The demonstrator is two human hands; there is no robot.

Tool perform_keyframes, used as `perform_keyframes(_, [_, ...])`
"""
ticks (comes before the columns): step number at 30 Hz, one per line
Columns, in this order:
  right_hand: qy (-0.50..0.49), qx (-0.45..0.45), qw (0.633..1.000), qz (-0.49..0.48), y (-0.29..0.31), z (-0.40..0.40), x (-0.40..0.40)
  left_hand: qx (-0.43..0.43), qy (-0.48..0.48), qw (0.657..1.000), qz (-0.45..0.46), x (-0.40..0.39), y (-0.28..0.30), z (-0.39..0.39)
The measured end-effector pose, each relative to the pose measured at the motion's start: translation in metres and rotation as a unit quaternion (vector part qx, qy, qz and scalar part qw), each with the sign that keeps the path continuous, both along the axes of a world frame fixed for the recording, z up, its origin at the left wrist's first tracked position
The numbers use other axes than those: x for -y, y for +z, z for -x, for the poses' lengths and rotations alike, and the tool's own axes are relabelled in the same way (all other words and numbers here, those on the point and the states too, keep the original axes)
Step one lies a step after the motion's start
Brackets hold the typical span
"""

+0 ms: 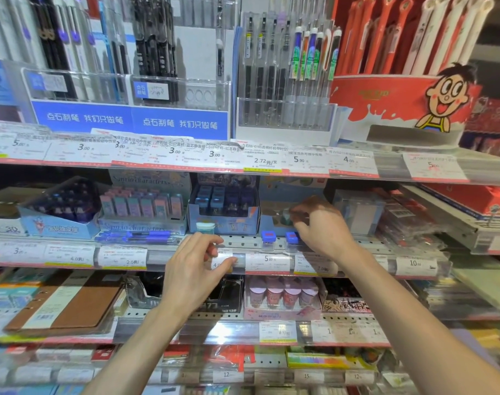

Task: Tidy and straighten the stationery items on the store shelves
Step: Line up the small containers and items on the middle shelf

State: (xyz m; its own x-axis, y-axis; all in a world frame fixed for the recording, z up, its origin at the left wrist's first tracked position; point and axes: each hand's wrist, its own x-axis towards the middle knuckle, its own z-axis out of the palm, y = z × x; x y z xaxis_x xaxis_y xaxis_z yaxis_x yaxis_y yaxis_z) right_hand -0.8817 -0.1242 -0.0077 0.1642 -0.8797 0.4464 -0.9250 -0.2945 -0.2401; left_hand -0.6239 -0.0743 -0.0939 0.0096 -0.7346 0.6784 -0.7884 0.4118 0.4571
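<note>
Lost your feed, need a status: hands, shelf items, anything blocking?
Left hand pinching price tag on shelf rail. Right hand at blue-capped items, grip unclear. Loose pens lying flat.

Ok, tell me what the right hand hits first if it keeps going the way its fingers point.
Probably the pale blue display box at the back of the middle shelf. The right hand already reaches forward over two small blue-capped containers, fingertips at the box's open front. Depth is unclear, so contact can't be confirmed.

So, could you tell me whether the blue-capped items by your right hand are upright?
Upright: both blue-capped items stand cap-up on the shelf edge beside the right hand.
</note>
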Motion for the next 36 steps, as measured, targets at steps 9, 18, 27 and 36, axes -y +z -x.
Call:
perform_keyframes(9, [0.066, 0.037, 0.996, 0.041, 0.016, -0.044, -0.015, 0.003, 0.05, 0.997, 0.052, -0.006, 0.001, -0.022])
perform_keyframes(18, [0.21, -0.037, 0.976, -0.043, 0.018, -0.112, -0.006, -0.007, 0.071, 0.997, 0.025, -0.003, 0.0, -0.039])
perform_keyframes(27, [0.225, -0.032, 0.972, -0.066, 0.01, -0.131, -0.001, -0.015, 0.063, 0.998, 0.026, -0.002, -0.001, -0.042])
perform_keyframes(36, [0.218, 0.03, 0.975, -0.032, 0.008, -0.121, -0.004, 0.003, 0.064, 0.998, 0.015, -0.007, 0.003, -0.039])
